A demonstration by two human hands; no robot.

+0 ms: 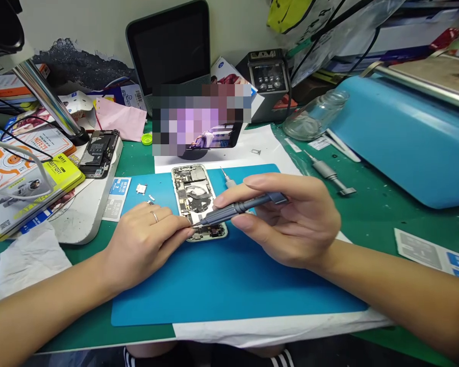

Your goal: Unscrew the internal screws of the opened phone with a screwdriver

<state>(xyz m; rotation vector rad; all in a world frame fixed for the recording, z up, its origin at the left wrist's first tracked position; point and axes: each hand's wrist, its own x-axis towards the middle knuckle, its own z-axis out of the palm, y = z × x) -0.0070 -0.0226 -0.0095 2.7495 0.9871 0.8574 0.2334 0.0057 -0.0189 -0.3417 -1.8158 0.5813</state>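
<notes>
blue mat (233, 285) in the foreground carries the job: an opened phone (197, 196) lies flat near its far edge, cover off, boards and coil bare. by the look of it the strip-down is partly done, with a few small parts (141, 189) set out on the mat to the phone's left and most of the insides not yet lifted. the left hand (145, 244) rests palm down, fingers loose and closed on nothing, their tips braced against the phone's near corner. the right hand (286, 224) pinches a grey screwdriver (237, 207) between thumb and fingers, held almost level, with its tip down at the phone's near end; whether it sits in a screw is too small to tell. a spare driver (331, 176) and a glass jar (313, 114) lie beyond.
</notes>
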